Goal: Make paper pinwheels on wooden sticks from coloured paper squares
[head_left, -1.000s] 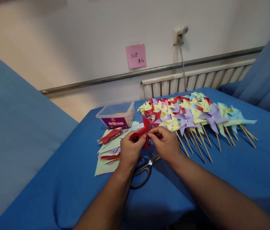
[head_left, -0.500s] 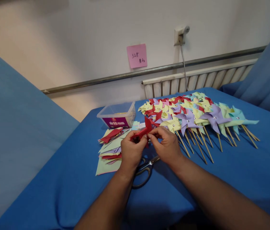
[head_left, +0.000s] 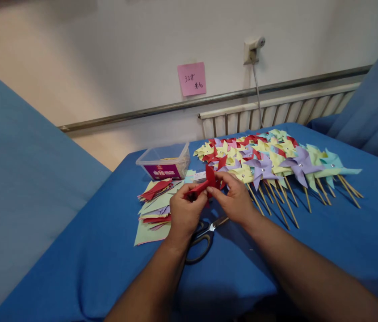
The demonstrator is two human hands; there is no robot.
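Observation:
Between my two hands is a red paper pinwheel (head_left: 211,177), its blades folded and partly hidden by my fingers. My left hand (head_left: 186,210) pinches its near left side. My right hand (head_left: 234,199) grips it from the right, thumb close to the left thumb. Below the hands lie dark-handled scissors (head_left: 205,239), their blades pointing right beneath my right hand. Left of my left hand is a stack of coloured paper (head_left: 153,219) in green, red, purple and yellow.
Many finished pinwheels (head_left: 262,170) on wooden sticks lie in a pile at the right. A clear plastic box (head_left: 164,163) with a purple label stands behind the paper. Blue cloth (head_left: 108,277) covers the table. Behind it are a radiator (head_left: 276,114) and a wall pipe (head_left: 162,109).
My right fingers have shifted further over the red pinwheel, and its blades have turned slightly to the right. Both hands stay in nearly the same place.

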